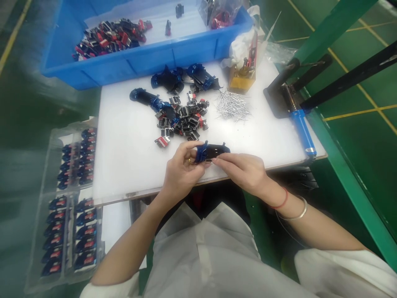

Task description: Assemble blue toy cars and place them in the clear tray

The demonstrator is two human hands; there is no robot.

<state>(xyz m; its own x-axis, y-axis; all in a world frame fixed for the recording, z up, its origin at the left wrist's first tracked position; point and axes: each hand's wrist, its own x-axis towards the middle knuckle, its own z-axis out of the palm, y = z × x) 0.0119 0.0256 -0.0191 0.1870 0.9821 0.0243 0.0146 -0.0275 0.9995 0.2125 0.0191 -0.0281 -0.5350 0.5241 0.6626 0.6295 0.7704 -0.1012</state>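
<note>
**Blue-and-black plastic part point(212, 152) held in both hands over the bench**

Part lies flat and lengthwise, just above the bench's near edge. Glossy blue end on the left, black face with small openings toward the right. Left hand point(182, 165), ringed, wraps the blue end between thumb and fingers. Right hand point(238, 169) reaches in from the other side, fingertips point(217, 161) pressed against the part's near edge; red cord and metal bangle on that wrist.

White-topped bench point(124, 157) carries a loose heap of small black, red and metal components point(182, 118) just ahead of the hands. Glossy blue shell pieces point(186, 78) lie touching the heap's far side. Steel pins point(232, 105) are scattered to its right, beside a yellow box point(240, 87) of mixed items.

Far right of the bench: black hand press point(288, 99) with a blue handle point(302, 130). Beyond the bench, a blue plastic crate point(108, 66) holds more red-and-black parts point(108, 39). Left of the bench, clear plastic trays point(39, 248) hold blue-and-red units in rows.
</note>
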